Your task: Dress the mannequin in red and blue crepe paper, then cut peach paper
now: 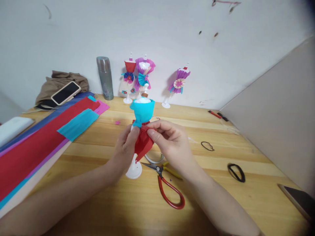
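A small white mannequin stand is tilted above the table, wrapped at the top in turquoise crepe paper. Red crepe paper hangs below the turquoise, gathered at the waist. My left hand closes round the waist of the mannequin, its thumb on the front of the papers. With thumb and forefinger, my right hand pinches the red paper's upper edge. Beneath the hands lie scissors with red handles and a roll of tape, partly hidden.
Layered crepe paper strips cover the left side, near a phone on brown cloth. A thermos and several dressed mannequins stand along the wall. Black hair ties and a dark device lie at right.
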### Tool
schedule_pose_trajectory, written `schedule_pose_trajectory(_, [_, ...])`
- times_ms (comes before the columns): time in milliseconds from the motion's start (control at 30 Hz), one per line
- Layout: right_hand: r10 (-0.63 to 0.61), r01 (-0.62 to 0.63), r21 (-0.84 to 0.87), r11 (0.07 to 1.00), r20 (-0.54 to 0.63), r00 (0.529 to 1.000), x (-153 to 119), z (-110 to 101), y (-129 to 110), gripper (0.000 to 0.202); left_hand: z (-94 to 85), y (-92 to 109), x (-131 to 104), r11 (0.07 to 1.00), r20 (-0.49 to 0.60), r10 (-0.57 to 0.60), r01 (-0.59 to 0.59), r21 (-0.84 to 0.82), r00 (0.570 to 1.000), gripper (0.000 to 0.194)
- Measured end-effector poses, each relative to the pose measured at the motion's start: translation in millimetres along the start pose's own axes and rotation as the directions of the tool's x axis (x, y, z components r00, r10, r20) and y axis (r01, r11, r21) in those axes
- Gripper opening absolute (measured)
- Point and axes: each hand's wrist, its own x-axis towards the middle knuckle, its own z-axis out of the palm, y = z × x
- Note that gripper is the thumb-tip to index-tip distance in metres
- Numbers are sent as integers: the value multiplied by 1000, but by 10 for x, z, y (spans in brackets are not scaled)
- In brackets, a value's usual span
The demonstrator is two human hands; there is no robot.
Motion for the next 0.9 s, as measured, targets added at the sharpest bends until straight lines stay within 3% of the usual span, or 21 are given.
schedule_pose_trajectory(267, [-41,39,37,999,48,998,-24,15,2,15,-45,-46,28,991,110,-17,32,-133,994,27])
schedule_pose_trajectory(500, [4,-4,27,1000,26,1000,-22,20,-4,12,28,65,2,967,86,-55,74,-243,995,20])
schedule_pose_trajectory(667, [37,-37,4,999,-1,999,-11,11,0,9,53,116,2,953,86,-103,123,-277,991,27])
schedule_pose_trajectory(900, [78,-79,-14,997,-23,997,1,-6,12,9,77,226,7,948,109,-134,159,-276,985,18])
